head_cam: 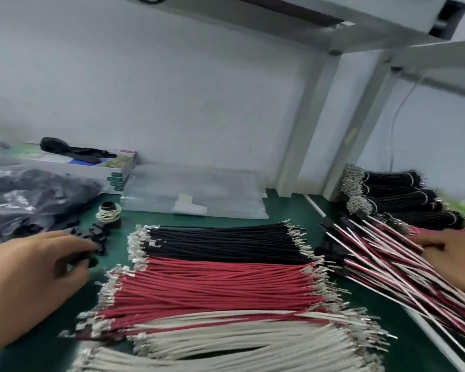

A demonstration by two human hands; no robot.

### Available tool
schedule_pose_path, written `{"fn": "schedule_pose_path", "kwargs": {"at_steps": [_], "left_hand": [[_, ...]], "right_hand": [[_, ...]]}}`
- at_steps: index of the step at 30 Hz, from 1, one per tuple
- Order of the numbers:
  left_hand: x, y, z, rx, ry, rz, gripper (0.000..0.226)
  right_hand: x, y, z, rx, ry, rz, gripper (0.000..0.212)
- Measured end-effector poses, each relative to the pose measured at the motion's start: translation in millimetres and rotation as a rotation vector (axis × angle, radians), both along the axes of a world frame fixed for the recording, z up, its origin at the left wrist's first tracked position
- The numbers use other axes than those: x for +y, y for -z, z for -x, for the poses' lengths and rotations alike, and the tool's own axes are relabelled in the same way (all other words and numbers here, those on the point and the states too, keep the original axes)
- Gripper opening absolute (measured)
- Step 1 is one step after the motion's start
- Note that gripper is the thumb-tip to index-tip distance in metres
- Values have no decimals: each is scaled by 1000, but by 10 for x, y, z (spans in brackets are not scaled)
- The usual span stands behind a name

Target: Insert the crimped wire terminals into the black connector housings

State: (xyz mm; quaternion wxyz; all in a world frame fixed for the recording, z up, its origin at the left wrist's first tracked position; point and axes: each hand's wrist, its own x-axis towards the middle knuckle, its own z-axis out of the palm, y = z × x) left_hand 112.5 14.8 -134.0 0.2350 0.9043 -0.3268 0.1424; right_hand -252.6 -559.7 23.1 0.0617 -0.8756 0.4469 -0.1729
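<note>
Black connector housings [91,237] lie in a loose scatter on the green mat [287,208], left of the wire rows, and my left hand [46,267] is down among them, fingers curled round one dark housing at the near edge of the scatter (motion blur hides exactly how the thumb sits). Just right of that lie the crimped wires in three flat rows: black wires [220,242] farthest from me, red wires [212,285] in the middle, white wires [239,342] nearest, each with metal terminals showing at both ends. To the right, a heap of finished leads [392,267], red, white and black together, fans out toward me with black housings already on their far ends. My right hand [451,259] rests on that heap with fingers bent over the strands; whether it actually grips any I cannot tell. Behind the heap sit tied bundles of black wire [397,194]. Behind the housings stands a small spool wound with pale cord [109,212], beside a clear plastic bag [193,191] and a cardboard box [91,162].
</note>
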Motion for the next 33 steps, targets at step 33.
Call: {"fn": "schedule_pose_path", "kwargs": {"at_steps": [33], "left_hand": [[-575,-1047,1122,376,52,865,38]], "right_hand": [[2724,-127,-1852,-466,-1061,569,7]]}}
